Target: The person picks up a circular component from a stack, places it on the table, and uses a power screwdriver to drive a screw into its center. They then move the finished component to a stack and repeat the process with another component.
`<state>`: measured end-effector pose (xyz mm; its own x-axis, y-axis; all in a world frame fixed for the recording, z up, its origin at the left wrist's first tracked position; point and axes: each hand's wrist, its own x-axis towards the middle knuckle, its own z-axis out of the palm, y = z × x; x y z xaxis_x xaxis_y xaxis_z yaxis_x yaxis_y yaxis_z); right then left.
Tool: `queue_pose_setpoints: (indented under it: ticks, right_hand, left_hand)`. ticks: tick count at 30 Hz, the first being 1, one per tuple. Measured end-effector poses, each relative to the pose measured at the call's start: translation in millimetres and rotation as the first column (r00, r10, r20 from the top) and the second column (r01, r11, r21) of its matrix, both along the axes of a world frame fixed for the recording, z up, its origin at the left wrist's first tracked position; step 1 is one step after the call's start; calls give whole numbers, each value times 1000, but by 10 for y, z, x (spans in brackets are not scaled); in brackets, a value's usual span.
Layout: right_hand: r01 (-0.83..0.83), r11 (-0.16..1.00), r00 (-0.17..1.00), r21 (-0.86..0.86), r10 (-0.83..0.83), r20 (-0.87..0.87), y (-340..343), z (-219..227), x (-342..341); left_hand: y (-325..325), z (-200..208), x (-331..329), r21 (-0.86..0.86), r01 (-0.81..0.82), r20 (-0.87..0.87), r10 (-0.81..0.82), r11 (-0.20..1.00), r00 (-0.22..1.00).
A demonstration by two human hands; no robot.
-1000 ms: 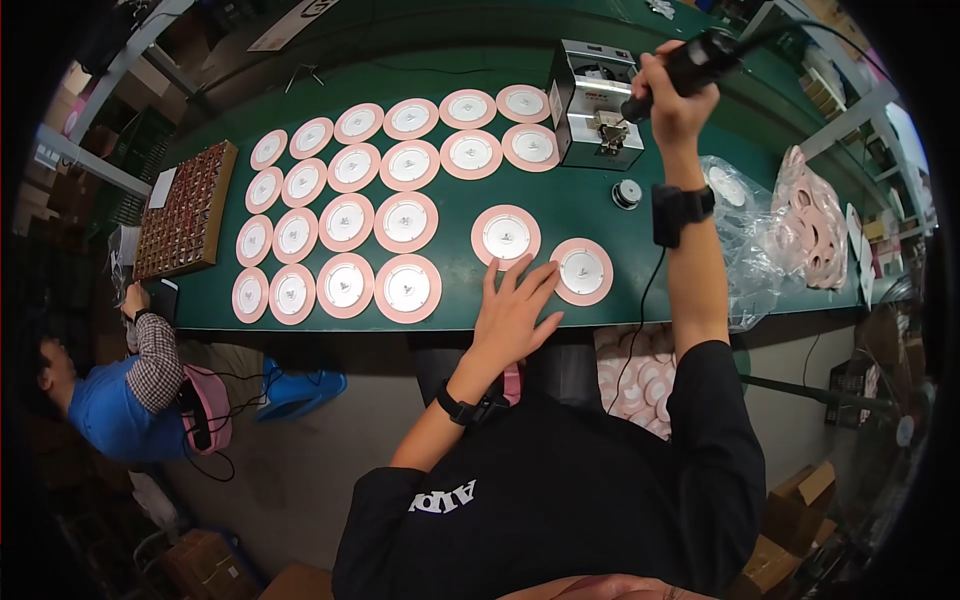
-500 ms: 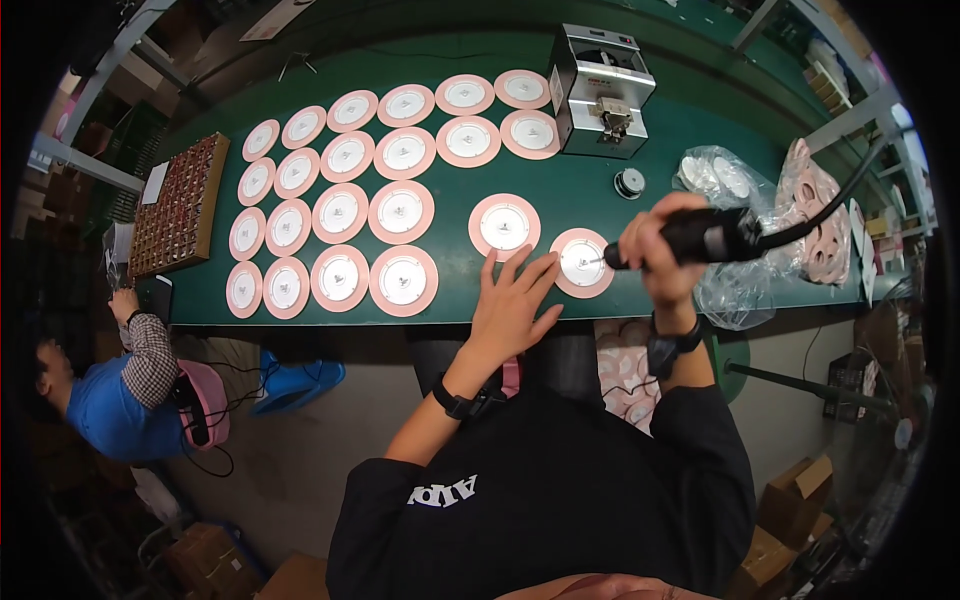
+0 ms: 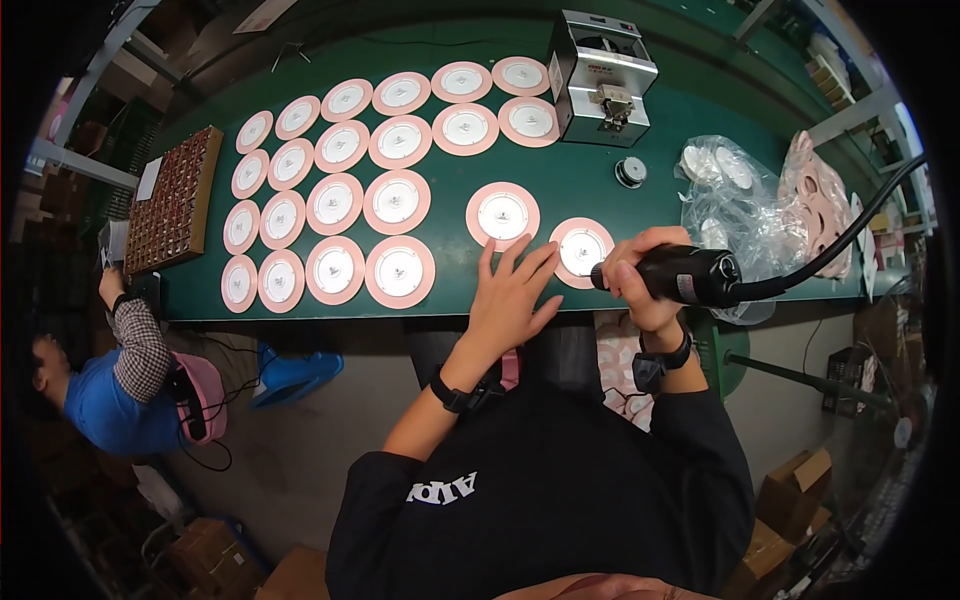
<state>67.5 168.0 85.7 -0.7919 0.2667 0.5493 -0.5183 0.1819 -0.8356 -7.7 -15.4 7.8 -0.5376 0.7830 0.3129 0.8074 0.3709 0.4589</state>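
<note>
My right hand (image 3: 645, 270) is wrapped round a black corded electric screwdriver (image 3: 700, 276), held tilted. Its front end is over the near edge of a pink-rimmed round disc with a white centre (image 3: 582, 250). Whether the tip touches the disc cannot be made out. My left hand (image 3: 508, 300) lies with fingers spread at the table's near side. Its fingertips rest at the lower edge of a second pink and white disc (image 3: 503, 214) and beside the first one. Several more such discs (image 3: 400, 271) lie in rows to the left.
A grey and black machine (image 3: 603, 82) stands at the back of the green table (image 3: 455, 295). Near it sits a small round metal part (image 3: 631, 172). Clear plastic bags (image 3: 738, 215) and pink pieces (image 3: 815, 205) lie right. A compartment tray (image 3: 175, 200) and a seated person (image 3: 120, 370) are left.
My right hand and the screwdriver have come slightly lower and nearer to me, and the tool's front has shifted from the disc's middle toward its edge. My left hand stays in place.
</note>
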Motion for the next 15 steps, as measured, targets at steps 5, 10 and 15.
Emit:
queue_pose_setpoints:
  ticks: [5,10,15]
  right_hand:
    - [-7,999,1000,39,7,5,56,-159,-84]
    - [-56,998,997,41,53,60,15,-148,-108]
    - [-62,998,995,12,61,75,44,-160,-118]
  left_hand:
    - [11,9,-9,18,5,-13,-5,1000,1000]
    - [9,14,-4,26,3,-15,-3,1000,1000]
    - [6,3,6,21,-5,-20,5,1000,1000]
